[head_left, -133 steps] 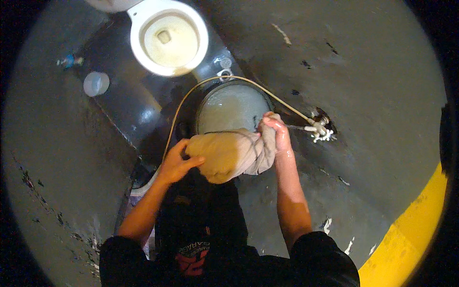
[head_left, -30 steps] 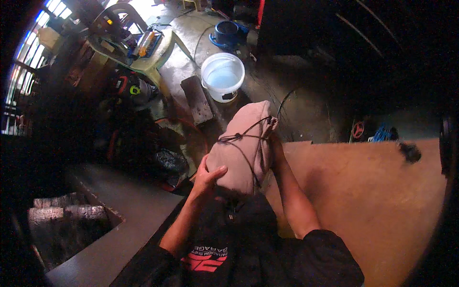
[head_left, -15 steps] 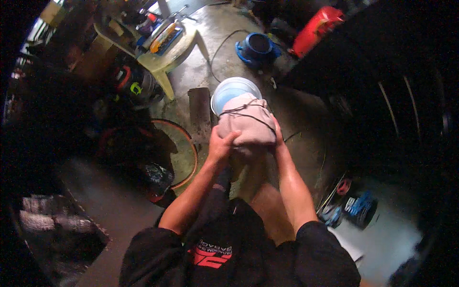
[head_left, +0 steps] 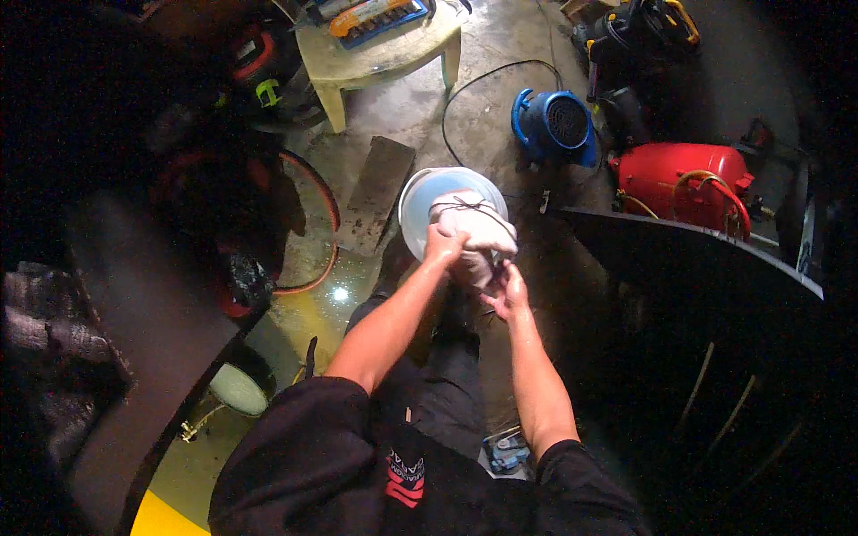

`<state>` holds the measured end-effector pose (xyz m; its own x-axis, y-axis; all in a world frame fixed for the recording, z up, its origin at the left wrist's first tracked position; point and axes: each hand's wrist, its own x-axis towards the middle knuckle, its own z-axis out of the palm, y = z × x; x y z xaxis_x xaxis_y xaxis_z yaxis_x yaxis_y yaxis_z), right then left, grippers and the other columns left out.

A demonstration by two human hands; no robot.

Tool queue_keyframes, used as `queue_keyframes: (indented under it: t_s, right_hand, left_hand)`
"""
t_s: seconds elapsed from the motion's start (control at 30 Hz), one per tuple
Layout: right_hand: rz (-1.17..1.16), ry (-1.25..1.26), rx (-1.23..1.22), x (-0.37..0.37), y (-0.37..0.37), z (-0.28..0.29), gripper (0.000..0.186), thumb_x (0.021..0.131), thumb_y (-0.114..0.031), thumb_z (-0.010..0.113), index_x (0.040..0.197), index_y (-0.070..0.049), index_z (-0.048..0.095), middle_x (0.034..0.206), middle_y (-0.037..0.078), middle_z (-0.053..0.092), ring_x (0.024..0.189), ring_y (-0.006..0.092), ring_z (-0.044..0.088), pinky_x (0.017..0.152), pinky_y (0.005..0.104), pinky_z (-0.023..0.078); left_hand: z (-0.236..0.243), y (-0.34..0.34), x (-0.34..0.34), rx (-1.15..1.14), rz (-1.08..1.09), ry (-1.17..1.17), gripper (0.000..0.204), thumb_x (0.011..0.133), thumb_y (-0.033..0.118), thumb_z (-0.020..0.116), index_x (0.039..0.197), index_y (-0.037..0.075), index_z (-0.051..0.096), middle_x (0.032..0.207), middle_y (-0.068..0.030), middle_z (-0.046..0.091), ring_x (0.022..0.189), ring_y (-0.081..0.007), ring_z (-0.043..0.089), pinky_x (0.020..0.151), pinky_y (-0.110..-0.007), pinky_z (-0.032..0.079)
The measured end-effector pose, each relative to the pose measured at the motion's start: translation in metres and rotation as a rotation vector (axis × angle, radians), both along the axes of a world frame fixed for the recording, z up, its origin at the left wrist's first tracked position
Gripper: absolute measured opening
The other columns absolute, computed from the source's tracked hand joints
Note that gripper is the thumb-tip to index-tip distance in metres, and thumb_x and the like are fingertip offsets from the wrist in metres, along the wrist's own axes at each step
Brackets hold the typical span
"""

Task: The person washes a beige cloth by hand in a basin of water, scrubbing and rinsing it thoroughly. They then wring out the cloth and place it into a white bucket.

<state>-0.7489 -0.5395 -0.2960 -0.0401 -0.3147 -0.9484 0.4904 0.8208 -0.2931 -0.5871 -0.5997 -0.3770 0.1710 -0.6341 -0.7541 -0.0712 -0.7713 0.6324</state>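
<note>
The pale cloth bundle (head_left: 475,225), bound with dark cord, is held in front of the body and covers the 4 o'clock part of the white bucket (head_left: 408,213) in this view; whether it touches the rim I cannot tell. The left hand (head_left: 443,247) is clamped on the bundle's 8 o'clock side, thumb laid across the cloth, its forearm slanting up from 7 o'clock. The right hand (head_left: 509,293) sits at the bundle's 5 o'clock end, fingers curled and a little apart by the lower folds; whether they grip or merely touch I cannot tell. Its forearm rises from 5 o'clock, steeper than the left. Around the bundle, a cream chair (head_left: 389,55) stands at 11 o'clock and a blue blower (head_left: 556,123) at 1 o'clock.
</note>
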Motion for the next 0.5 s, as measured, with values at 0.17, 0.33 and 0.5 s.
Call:
queue_keyframes:
  t_s: [0.17,0.33,0.5]
  right_hand:
    - [0.587,0.279,-0.026,-0.035,-0.021,-0.075,0.048,0.091,-0.039,0.058,0.131,-0.013,0.053,0.114,0.003,0.065,0.099,0.0155,0.060,0.071,0.0353,0.050]
    - [0.825,0.465,-0.288,-0.073,-0.030,-0.168,0.039,0.089,-0.025,0.060,0.123,-0.005,0.060,0.110,0.009,0.066,0.094,0.0183,0.063,0.080,0.0306,0.049]
    - [0.750,0.414,-0.367,-0.079,-0.051,-0.163,0.050,0.086,-0.024,0.067,0.130,-0.003,0.053,0.126,0.015,0.060,0.118,0.0234,0.056,0.101,0.0332,0.042]
  left_hand:
    - [-0.037,-0.014,0.020,0.019,-0.247,-0.333,0.055,0.071,0.018,0.063,0.124,0.007,0.055,0.116,-0.0190,0.063,0.109,-0.0313,0.061,0.095,-0.039,0.046]
    - [-0.072,-0.019,0.008,-0.004,-0.260,-0.380,0.055,0.077,0.024,0.060,0.130,0.011,0.053,0.121,-0.0188,0.061,0.113,-0.0337,0.058,0.099,-0.038,0.044]
    - [-0.125,-0.002,-0.059,0.039,-0.630,-0.630,0.081,0.078,0.043,0.068,0.147,0.020,0.032,0.153,-0.0188,0.024,0.140,-0.0423,0.022,0.107,-0.053,0.032]
